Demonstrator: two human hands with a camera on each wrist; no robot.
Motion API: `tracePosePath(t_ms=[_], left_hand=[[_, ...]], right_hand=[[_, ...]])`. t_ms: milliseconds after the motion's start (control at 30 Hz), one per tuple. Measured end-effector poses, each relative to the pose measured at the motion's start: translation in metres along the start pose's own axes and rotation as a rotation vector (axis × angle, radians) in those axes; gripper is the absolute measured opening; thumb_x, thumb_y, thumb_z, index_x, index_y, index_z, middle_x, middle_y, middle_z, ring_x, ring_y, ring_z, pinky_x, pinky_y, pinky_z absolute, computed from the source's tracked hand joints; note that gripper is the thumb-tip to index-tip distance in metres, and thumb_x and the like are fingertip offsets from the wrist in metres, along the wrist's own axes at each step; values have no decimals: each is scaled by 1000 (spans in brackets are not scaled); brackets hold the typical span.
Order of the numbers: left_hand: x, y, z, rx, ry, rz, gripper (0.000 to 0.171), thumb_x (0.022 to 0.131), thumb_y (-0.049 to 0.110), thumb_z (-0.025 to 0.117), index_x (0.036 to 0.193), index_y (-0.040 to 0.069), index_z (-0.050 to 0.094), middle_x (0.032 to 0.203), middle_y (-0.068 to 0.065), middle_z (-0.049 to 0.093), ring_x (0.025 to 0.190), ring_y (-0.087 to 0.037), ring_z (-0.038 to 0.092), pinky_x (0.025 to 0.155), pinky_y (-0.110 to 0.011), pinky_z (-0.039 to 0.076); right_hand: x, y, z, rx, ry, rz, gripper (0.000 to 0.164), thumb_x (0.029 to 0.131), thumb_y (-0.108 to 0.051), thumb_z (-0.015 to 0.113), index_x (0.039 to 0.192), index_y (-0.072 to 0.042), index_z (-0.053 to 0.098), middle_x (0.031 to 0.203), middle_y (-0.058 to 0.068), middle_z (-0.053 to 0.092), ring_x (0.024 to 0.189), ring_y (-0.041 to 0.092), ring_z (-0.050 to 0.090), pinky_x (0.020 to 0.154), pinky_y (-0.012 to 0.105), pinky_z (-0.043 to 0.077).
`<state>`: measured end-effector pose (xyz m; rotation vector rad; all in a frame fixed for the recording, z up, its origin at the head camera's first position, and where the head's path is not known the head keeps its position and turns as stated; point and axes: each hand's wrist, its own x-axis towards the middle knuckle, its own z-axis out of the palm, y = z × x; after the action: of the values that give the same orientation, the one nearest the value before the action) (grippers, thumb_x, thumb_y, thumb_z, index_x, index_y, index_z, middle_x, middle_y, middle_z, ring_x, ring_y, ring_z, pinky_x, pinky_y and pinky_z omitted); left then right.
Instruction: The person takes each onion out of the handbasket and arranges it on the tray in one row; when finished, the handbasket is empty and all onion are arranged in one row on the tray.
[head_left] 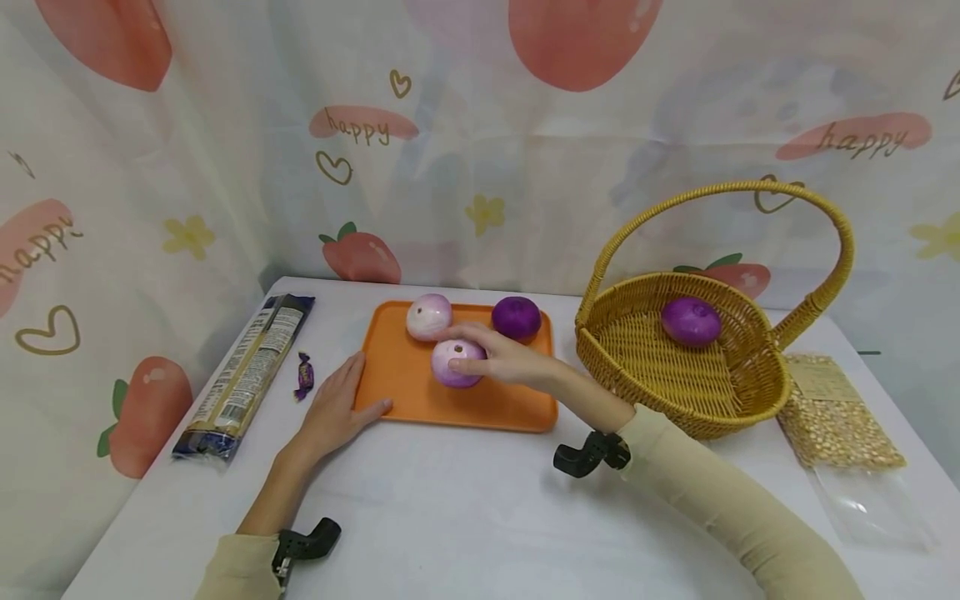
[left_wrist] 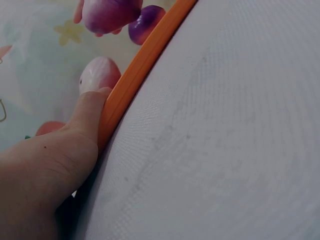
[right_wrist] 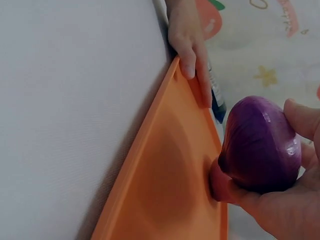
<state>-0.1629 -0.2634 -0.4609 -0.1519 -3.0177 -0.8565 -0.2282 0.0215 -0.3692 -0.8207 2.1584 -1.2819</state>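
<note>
My right hand (head_left: 504, 354) grips a purple onion (right_wrist: 262, 145), thumb on one side and fingers on the other. In the right wrist view this onion is raised over the orange tray (right_wrist: 170, 165). Two more onions sit along the tray's back: a pale pink one (head_left: 427, 317) on the left and a dark purple one (head_left: 517, 317) on the right. At the tray's front left corner rests my left hand (head_left: 335, 412), its fingers straight along the left rim and its thumb on the front rim. The left wrist view shows that thumb (left_wrist: 90, 110) against the edge.
A wicker basket (head_left: 682, 392) with a tall handle stands right of the tray, one purple onion (head_left: 691, 322) inside. Beside it lies a bag of yellow kernels (head_left: 840, 412). On the left are a long printed packet (head_left: 247, 375) and a small wrapped candy (head_left: 303, 377). A patterned curtain (head_left: 480, 150) hangs behind.
</note>
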Motion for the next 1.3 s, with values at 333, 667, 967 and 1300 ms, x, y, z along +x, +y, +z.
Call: tracePosePath(t_ms=[333,667,967,1300], left_hand=[[1,-1,2,-4,12,9,94,87,50,64,155,3,17,160,-20,23,145,-41,24,119,-59,19],[1,-1,3,-5,14,7,94,87,50,64,155,4,17,160,-19,23,145,-41,24,119,-59,19],[1,-2,3,8,10,11,94,88,52,63,154,3,17,160,-20,22,145,-41,24,119,-59,19],[1,-3,2,17,17,29,94,88,51,63,154,2,18,159,-21,23,144,-42,25,118,-60,20]], right_hand=[[10,11,6,19,-29,50,51,97,-28,57,144,-14,43,149,9,36,137,27,36,117,47,30],[16,18,14,-60,-38,39,47,99,-27,52,143,-11,43,147,15,35,136,30,33,115,47,32],[24,15,23,-126,-42,44,47,99,-28,52,142,-9,42,145,17,36,136,29,31,116,47,32],[32,11,25,-117,-50,126,49,99,-29,53,142,-10,41,139,18,37,131,30,31,112,47,33]])
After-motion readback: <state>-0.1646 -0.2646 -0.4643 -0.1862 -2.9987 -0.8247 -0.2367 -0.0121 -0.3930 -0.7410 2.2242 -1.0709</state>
